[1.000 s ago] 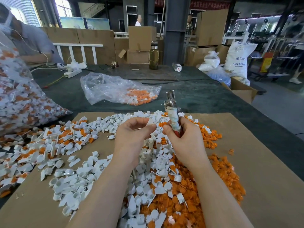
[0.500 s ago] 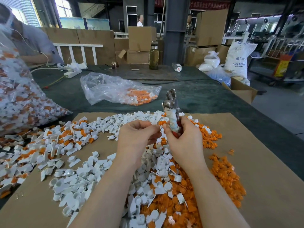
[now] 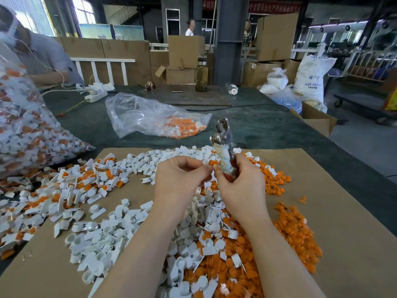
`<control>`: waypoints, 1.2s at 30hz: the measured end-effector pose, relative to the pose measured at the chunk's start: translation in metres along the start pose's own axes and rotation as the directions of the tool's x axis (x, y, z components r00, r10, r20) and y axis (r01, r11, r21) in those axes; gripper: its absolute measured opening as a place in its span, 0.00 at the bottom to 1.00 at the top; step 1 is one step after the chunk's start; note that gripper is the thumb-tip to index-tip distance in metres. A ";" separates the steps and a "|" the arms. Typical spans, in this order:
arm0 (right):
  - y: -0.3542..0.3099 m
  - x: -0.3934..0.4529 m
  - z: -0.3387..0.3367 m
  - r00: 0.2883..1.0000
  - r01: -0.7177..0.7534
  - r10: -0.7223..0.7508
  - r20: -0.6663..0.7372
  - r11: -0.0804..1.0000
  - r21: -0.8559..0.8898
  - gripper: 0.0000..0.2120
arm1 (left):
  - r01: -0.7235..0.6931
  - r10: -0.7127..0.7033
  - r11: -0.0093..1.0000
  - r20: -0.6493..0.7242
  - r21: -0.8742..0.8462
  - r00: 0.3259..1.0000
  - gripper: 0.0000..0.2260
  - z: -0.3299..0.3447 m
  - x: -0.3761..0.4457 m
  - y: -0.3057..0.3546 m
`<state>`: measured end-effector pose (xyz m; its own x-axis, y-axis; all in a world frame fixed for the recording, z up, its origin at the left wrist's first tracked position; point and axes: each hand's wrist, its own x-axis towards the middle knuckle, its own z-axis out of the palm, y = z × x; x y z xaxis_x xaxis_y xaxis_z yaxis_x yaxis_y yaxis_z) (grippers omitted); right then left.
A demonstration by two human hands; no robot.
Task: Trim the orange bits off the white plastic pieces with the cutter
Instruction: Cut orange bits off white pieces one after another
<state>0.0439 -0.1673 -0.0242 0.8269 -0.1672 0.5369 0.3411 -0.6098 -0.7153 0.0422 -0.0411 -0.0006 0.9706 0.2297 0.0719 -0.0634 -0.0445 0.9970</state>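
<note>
Hands meet over the pile, at about 12 o'clock from it. The right hand (image 3: pixel 240 186) grips the cutter (image 3: pixel 223 145), blades pointing up. The left hand (image 3: pixel 180 179) pinches one piece; its orange bit (image 3: pixel 213 162) peeks out by the handle. I think trimming comes next: slip that bit between the blades, then squeeze

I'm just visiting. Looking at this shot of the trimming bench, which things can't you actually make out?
All from the head view:
- Cutter: its lower handles are buried in the right hand.
- Piece in the left hand: only an orange bit peeks past the fingertips; the curled fingers cover the rest.
- Bulging bag of pieces: cut off by the left edge.
- Red banner: too small and blurred to read.
</note>
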 end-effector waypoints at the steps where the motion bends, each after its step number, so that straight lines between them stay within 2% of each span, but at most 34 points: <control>1: 0.000 0.000 0.000 1.000 0.000 0.000 0.001 1.000 0.002 0.07 | -0.017 0.017 1.000 0.001 0.024 1.000 0.10 0.000 0.000 0.001; 4: 0.000 0.000 0.000 1.000 0.008 -0.008 0.003 1.000 0.001 0.07 | -0.072 0.072 0.992 0.009 0.099 0.997 0.12 -0.001 -0.003 0.003; 9: 0.000 0.001 -0.001 1.000 0.004 -0.005 0.016 1.000 0.007 0.08 | -0.123 0.120 0.972 0.026 0.198 0.992 0.07 -0.001 -0.004 0.005; 14: 0.000 0.004 -0.004 0.994 -0.014 0.012 0.111 1.000 0.011 0.07 | -0.103 0.100 0.966 0.024 0.238 0.995 0.06 0.000 -0.001 0.002; 19: 0.000 0.004 -0.007 0.986 0.009 -0.008 0.168 1.000 -0.003 0.13 | -0.095 0.103 0.959 -0.017 0.267 0.995 0.06 0.001 0.001 0.000; 22: 0.000 0.006 -0.009 0.974 -0.033 0.024 0.227 0.999 0.036 0.10 | -0.081 0.094 0.958 -0.036 0.276 0.995 0.08 0.001 0.001 -0.001; 25: 0.001 0.008 -0.013 0.950 -0.118 0.080 0.301 0.987 0.110 0.05 | -0.062 0.072 0.971 -0.034 0.231 0.997 0.07 0.000 0.003 -0.003; 28: 0.001 0.009 -0.020 0.922 -0.178 0.115 0.370 0.974 0.142 0.04 | -0.031 0.032 0.998 -0.018 0.064 0.999 0.06 -0.004 0.005 -0.004; 30: 0.001 0.009 -0.025 0.897 -0.194 0.115 0.428 0.970 0.146 0.04 | -0.025 0.024 0.999 -0.009 -0.047 1.000 0.06 -0.006 0.007 -0.005; 36: 0.000 0.009 -0.030 0.826 -0.199 0.102 0.555 0.973 0.118 0.06 | -0.056 0.059 0.985 0.014 -0.163 0.998 0.05 -0.010 0.010 -0.006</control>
<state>0.0379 -0.1923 -0.0058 0.9656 0.2293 0.1224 0.2198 -0.4689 -0.8555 0.0500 -0.0291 -0.0056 0.9683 0.2130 0.1307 -0.1551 0.1020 0.9826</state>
